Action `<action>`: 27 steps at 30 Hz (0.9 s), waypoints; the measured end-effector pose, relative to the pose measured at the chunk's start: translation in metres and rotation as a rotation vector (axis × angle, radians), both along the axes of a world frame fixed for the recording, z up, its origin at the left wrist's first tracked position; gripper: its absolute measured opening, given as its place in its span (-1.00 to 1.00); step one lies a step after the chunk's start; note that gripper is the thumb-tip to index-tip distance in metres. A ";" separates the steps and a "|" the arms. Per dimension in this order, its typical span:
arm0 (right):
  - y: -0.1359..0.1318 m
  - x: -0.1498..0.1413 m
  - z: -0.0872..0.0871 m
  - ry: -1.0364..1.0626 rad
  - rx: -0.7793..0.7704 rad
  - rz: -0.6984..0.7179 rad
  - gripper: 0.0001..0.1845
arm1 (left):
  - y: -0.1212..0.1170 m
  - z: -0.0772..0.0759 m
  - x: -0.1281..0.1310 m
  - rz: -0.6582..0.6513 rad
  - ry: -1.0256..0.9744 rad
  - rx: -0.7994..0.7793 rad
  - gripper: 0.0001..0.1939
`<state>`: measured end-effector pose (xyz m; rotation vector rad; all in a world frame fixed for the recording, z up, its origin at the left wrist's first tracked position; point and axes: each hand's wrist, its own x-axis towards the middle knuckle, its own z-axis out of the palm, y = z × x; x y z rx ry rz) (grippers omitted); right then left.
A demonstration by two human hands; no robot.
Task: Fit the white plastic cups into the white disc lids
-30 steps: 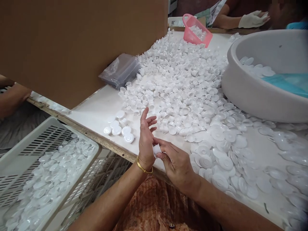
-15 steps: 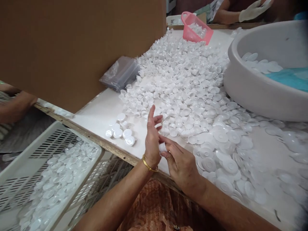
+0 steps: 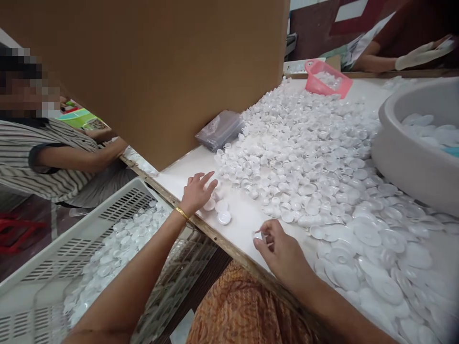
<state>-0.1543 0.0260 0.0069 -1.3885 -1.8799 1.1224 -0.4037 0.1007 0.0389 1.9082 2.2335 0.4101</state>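
A bare strip of the white, flat tabletop [image 3: 242, 231] lies between the left hand [image 3: 195, 194] and the right hand [image 3: 283, 251], giving a passage inward from the wooden edge [image 3: 215, 237] on the near side. Small round white discs [image 3: 222, 206] stand in the way just beside the left hand. Farther in, a heap of small glossy white cups [image 3: 272, 143] bars the surface. Flat round white saucers [image 3: 369, 234] crowd the right; the grey, high-walled round tub [image 3: 409, 162] blocks the far right, and the upright brown cardboard panel [image 3: 172, 81] the far left.

One head-worn view looks forward and down over the nearby hands [image 3: 196, 196] [image 3: 283, 248] and table [image 3: 247, 212].
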 end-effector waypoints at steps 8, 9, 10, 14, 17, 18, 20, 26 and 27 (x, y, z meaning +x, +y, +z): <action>0.033 -0.068 -0.008 -0.281 0.183 0.203 -0.16 | -0.013 0.003 -0.015 -0.193 -0.007 -0.318 -0.11; 0.036 -0.074 -0.009 -0.309 0.194 0.212 -0.08 | -0.010 0.002 -0.015 -0.152 -0.026 -0.315 -0.10; 0.039 -0.080 -0.009 -0.332 0.204 0.213 -0.04 | -0.007 0.001 -0.015 -0.109 -0.035 -0.313 -0.12; 0.050 -0.098 -0.010 -0.383 0.236 0.168 -0.08 | -0.002 -0.008 -0.011 -0.064 -0.009 -0.276 -0.28; 0.057 -0.108 -0.013 -0.353 0.249 0.152 -0.09 | -0.013 -0.015 -0.005 -0.063 -0.013 -0.218 -0.39; 0.059 -0.110 -0.015 -0.320 0.255 0.146 -0.08 | -0.016 -0.017 -0.003 -0.044 -0.011 -0.195 -0.41; 0.065 -0.113 -0.018 -0.224 0.256 0.123 -0.07 | -0.021 -0.019 0.000 0.016 -0.019 -0.156 -0.43; 0.084 -0.113 -0.014 0.002 0.055 0.093 -0.07 | -0.005 -0.024 -0.006 0.160 -0.307 -0.079 -0.45; 0.087 -0.112 -0.011 0.025 0.026 0.100 -0.07 | -0.002 -0.025 -0.007 0.159 -0.399 -0.056 -0.46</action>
